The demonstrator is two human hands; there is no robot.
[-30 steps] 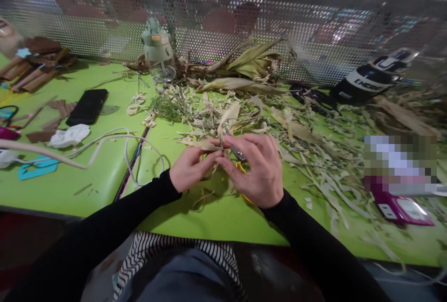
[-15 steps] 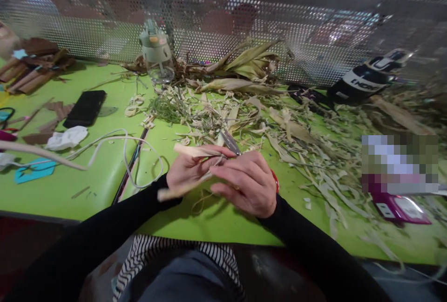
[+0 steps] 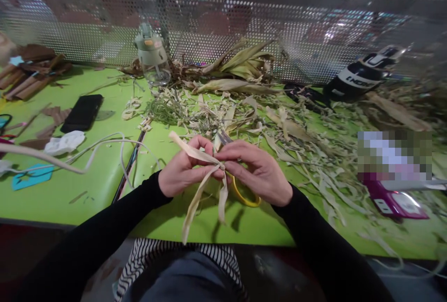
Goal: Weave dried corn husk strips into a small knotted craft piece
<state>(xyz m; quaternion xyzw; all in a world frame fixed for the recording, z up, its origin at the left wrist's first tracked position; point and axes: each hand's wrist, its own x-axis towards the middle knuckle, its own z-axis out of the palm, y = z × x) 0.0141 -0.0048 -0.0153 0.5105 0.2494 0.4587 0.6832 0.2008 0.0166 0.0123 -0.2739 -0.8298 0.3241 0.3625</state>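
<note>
Pale corn husk strips meet in a small knot-like bunch between my hands, with ends hanging down and one sticking out to the upper left. My left hand grips the bunch from the left, thumb and fingers closed on it. From the other side, my right hand pinches it between thumb and forefinger. Under and behind my right hand is a pair of scissors with a yellow handle loop; part of a grey blade shows above the fingers. Whether the scissors touch my hand I cannot tell.
Cut husk scraps spread behind and right of my hands. Whole husks lie at the perforated metal screen. A clear drinking bottle, a black bottle, a phone and a white cable lie around.
My hands have turned so the husk ends now hang down towards me. The right fingers have opened out into a pinch at the knot, and the yellow scissor loop has come into view.
</note>
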